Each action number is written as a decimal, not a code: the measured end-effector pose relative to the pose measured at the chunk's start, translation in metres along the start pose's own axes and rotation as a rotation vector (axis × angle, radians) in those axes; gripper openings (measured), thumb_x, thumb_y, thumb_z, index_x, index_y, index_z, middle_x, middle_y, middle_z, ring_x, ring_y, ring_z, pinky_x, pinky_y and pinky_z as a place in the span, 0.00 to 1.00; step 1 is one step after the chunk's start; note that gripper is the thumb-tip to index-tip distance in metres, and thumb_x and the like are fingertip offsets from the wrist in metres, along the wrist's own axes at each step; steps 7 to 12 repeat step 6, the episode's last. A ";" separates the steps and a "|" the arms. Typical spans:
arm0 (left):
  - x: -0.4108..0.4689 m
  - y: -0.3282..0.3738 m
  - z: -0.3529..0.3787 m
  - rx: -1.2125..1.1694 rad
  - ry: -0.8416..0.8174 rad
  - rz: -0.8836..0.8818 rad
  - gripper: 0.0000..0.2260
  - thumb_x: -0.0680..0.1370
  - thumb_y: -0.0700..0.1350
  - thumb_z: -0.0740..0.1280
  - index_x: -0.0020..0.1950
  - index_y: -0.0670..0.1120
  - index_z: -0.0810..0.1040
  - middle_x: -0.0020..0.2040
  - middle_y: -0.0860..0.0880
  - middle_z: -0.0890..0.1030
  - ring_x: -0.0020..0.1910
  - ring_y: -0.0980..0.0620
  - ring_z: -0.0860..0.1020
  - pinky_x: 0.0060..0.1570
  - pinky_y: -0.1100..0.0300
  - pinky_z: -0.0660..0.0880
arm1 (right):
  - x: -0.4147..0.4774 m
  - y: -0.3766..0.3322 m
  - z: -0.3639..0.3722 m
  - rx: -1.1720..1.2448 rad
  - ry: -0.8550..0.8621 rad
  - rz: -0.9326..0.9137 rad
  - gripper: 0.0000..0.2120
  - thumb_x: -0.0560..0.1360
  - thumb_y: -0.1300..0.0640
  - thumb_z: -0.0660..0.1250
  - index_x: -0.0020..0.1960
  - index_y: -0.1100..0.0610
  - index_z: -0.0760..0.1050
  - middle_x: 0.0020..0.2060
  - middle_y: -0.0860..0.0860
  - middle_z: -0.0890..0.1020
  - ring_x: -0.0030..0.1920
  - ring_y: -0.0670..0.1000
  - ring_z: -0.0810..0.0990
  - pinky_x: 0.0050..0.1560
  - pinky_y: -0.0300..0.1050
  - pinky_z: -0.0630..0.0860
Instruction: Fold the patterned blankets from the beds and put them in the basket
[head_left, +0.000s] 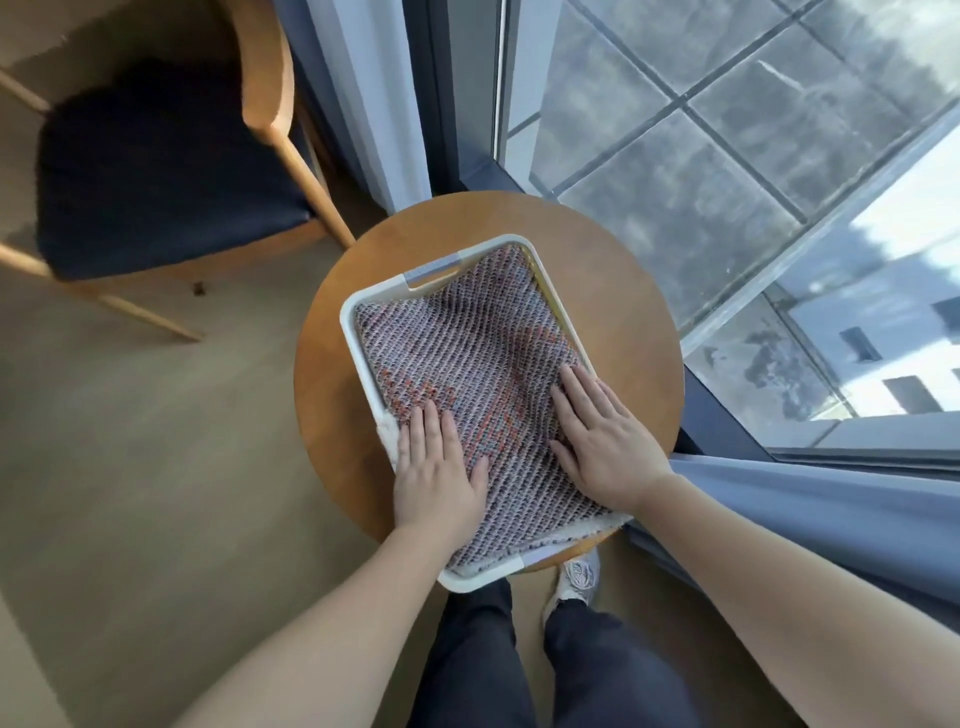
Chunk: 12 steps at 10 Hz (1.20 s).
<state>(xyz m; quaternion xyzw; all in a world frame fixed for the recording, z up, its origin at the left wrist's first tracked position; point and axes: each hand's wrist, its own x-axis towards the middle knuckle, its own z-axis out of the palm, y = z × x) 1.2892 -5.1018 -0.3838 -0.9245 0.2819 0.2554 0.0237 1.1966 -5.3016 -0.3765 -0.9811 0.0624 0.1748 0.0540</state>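
A folded patterned blanket (467, 338) lies inside the white basket (349, 317), which stands on a round wooden table (618, 291) beside the window (701, 156). The blanket fills the basket almost from wall to wall. Its pale fringed edge spills a little over the rim at the near left side and the near right corner. For this blanket the folding looks done and the putting away nearly done; what seems left is to press it down and tuck those edges in. Whether another blanket lies under it cannot be told, and no bed shows here, so how many remain is unknown

Both hands are flat and released, grasping nothing. The left hand (436, 467) rests palm down on the near left part of the blanket, fingers straight and close together, just beside the rim. The right hand (602, 441) lies palm down on the near right part, fingers straight and slightly spread. The two hands are apart, with a strip of blanket between them
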 end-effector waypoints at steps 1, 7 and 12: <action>0.005 0.002 0.006 0.060 0.011 0.001 0.34 0.80 0.61 0.42 0.77 0.39 0.38 0.78 0.40 0.40 0.77 0.43 0.37 0.75 0.48 0.38 | 0.014 -0.011 0.016 0.026 -0.011 -0.010 0.32 0.82 0.42 0.43 0.77 0.61 0.42 0.77 0.58 0.43 0.77 0.57 0.40 0.77 0.51 0.39; -0.042 -0.005 -0.052 -0.047 0.061 -0.054 0.31 0.81 0.59 0.44 0.78 0.42 0.41 0.79 0.45 0.42 0.77 0.49 0.40 0.75 0.54 0.38 | -0.027 -0.001 -0.044 0.121 -0.129 0.030 0.32 0.83 0.43 0.46 0.79 0.59 0.41 0.78 0.56 0.43 0.78 0.54 0.42 0.76 0.48 0.42; -0.042 -0.005 -0.052 -0.047 0.061 -0.054 0.31 0.81 0.59 0.44 0.78 0.42 0.41 0.79 0.45 0.42 0.77 0.49 0.40 0.75 0.54 0.38 | -0.027 -0.001 -0.044 0.121 -0.129 0.030 0.32 0.83 0.43 0.46 0.79 0.59 0.41 0.78 0.56 0.43 0.78 0.54 0.42 0.76 0.48 0.42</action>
